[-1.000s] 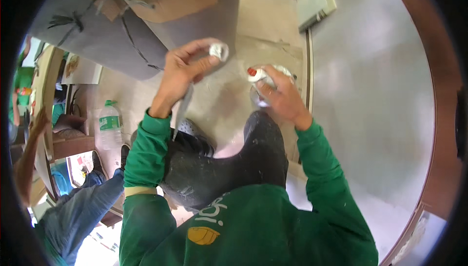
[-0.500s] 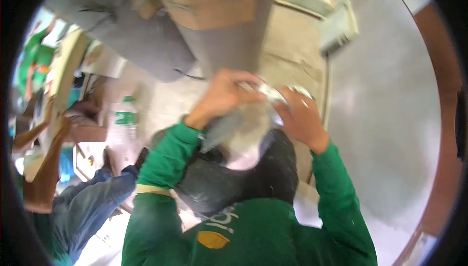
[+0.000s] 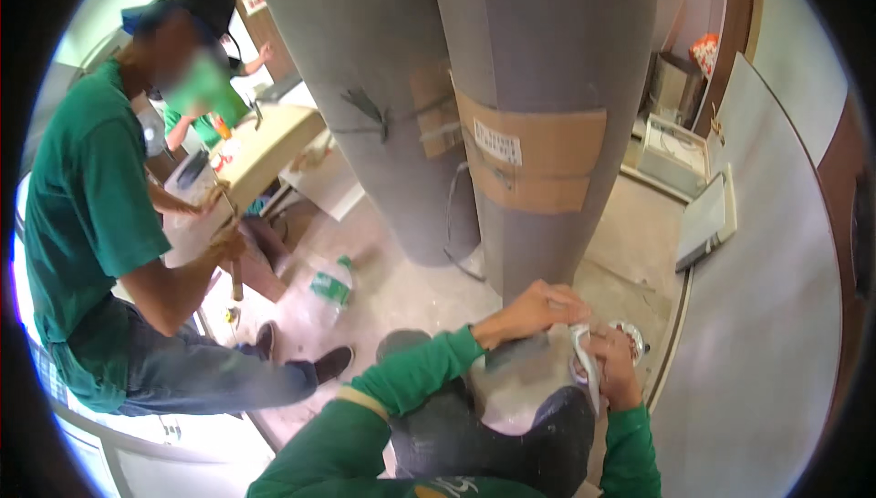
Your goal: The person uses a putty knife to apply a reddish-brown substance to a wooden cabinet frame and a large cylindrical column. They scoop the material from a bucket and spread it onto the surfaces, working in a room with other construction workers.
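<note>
A crumpled white strip, thin and soft-looking, hangs between my hands above my knees. My left hand has its fingers bent together at the strip's upper end. My right hand is closed around the strip's right side, fingers curled. A round, white-rimmed thing shows just behind my right knuckles; its kind is unclear. Under my left wrist lies a flat grey piece, partly hidden by the hand; whether the hand touches it I cannot tell.
Two tall grey wrapped columns stand ahead, the nearer one banded with cardboard. A clear bottle with a green cap is on the floor. At left, a co-worker holds a hammer-like tool. A pale panel leans at right.
My view has swung up and left, bringing the co-worker and columns further into sight. Both hands stay at the white strip, which now hangs more upright.
</note>
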`<state>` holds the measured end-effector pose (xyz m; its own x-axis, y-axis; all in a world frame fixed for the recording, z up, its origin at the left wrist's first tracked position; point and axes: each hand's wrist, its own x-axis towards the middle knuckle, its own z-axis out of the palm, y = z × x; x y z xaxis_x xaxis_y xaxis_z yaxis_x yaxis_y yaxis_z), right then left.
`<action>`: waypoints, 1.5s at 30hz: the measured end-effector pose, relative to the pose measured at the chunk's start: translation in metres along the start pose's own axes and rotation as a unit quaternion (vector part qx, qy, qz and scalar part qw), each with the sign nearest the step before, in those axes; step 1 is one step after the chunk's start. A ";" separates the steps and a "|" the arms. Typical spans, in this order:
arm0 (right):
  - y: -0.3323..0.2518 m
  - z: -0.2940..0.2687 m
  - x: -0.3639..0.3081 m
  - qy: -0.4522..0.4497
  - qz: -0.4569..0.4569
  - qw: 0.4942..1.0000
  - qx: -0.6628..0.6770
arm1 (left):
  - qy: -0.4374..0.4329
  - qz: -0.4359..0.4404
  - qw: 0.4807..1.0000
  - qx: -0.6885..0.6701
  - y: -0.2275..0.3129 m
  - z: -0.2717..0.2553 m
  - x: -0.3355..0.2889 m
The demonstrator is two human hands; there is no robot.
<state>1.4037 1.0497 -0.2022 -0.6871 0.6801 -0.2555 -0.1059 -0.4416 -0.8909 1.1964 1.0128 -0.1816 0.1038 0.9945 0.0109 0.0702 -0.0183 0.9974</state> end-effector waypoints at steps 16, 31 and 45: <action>0.050 -0.028 0.023 -0.065 0.132 0.989 0.021 | -0.060 -0.075 0.992 0.078 -0.035 -0.001 0.014; 0.059 -0.039 -0.044 0.058 -0.051 0.988 -0.130 | 0.056 -0.096 0.993 0.036 -0.036 0.008 -0.001; 0.009 0.003 -0.095 -0.024 0.030 0.983 -0.177 | 0.016 -0.127 0.983 0.132 0.024 0.010 -0.097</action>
<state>1.4662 0.9789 -0.1851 -0.7181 0.6277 -0.3006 0.1867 -0.2423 -0.9521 1.1974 0.9145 -0.1597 0.0190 0.9731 -0.2295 0.3457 0.2090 0.9148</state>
